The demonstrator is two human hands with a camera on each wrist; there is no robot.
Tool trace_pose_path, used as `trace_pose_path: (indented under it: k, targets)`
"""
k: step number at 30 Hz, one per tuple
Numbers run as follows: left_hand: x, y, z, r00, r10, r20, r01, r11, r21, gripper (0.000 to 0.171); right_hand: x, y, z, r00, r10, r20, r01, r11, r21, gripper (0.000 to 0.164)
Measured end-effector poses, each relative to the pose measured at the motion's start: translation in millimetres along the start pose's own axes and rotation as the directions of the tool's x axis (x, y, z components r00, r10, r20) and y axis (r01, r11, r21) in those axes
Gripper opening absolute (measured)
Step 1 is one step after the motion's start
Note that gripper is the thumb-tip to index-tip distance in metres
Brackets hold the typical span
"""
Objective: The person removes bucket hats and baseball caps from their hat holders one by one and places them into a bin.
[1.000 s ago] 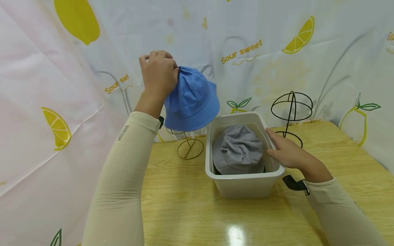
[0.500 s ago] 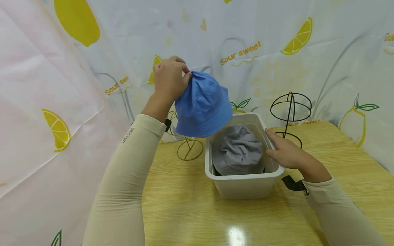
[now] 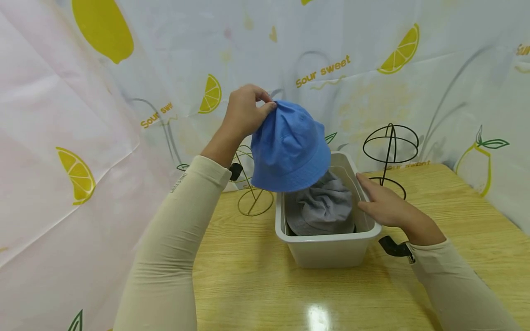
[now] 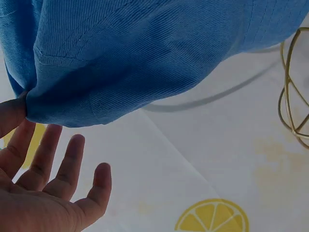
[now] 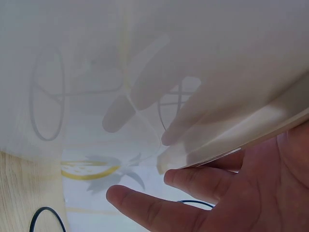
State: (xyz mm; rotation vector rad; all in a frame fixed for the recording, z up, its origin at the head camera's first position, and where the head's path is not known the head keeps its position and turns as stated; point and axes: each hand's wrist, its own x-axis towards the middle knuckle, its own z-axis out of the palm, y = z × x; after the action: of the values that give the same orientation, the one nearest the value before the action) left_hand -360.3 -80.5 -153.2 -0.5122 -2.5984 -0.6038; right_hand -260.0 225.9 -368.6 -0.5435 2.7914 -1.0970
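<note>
My left hand (image 3: pixel 248 110) pinches a light blue bucket hat (image 3: pixel 291 147) by its crown between thumb and forefinger. In the left wrist view the other fingers (image 4: pixel 70 166) spread free below the bunched blue cloth. The hat hangs brim down, overlapping the back left of a white plastic bin (image 3: pixel 327 250). Inside the bin lies a crumpled grey bucket hat (image 3: pixel 327 207), partly covered by the blue one in the head view. My right hand (image 3: pixel 385 202) holds the bin's right rim; in the right wrist view some fingers (image 5: pixel 149 208) extend along its outer side.
A black wire hat stand (image 3: pixel 389 156) is behind the bin on the right. To the left is a gold wire stand (image 3: pixel 255 202), its upper part partly behind my left wrist and the hat. Both are on a wooden table (image 3: pixel 248 285) before a lemon-print curtain (image 3: pixel 352 105).
My left hand has carried the blue bucket hat rightward and a little downward, from above the gold stand to over the bin's left part. My right hand and the bin stay put.
</note>
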Motion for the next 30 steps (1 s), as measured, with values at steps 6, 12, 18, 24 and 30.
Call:
trace_pose_path:
  k: [6,12,18,24,30]
  targets:
    - [-1.6,8.1,10.8,0.995,-0.063,0.079,0.073,0.989,-0.132,0.018,0.7,0.4,0.7,1.0,-0.004,0.005,0.004,1.0,0.005,0.08]
    - [-2.5,11.5,20.8,0.992,-0.035,0.125,0.061,0.975,-0.212,0.016,1.2,0.2,1.8,1.0,-0.009,0.003,0.009,1.0,0.01,0.08]
    - [-6.7,14.6,28.9,0.983,-0.014,0.181,0.05,0.98,-0.195,0.016,2.5,0.0,2.6,1.0,-0.017,-0.009,0.017,1.0,0.003,0.081]
    - [-10.1,19.7,36.8,0.974,0.021,0.224,0.002,0.995,-0.103,0.018,2.4,-0.4,2.8,1.0,-0.004,-0.002,0.004,1.0,0.012,0.081]
    - [-13.7,26.5,42.2,0.964,0.02,0.264,-0.009,0.999,-0.042,0.019,1.7,-1.0,1.9,1.0,0.005,-0.006,-0.005,1.0,0.014,0.081]
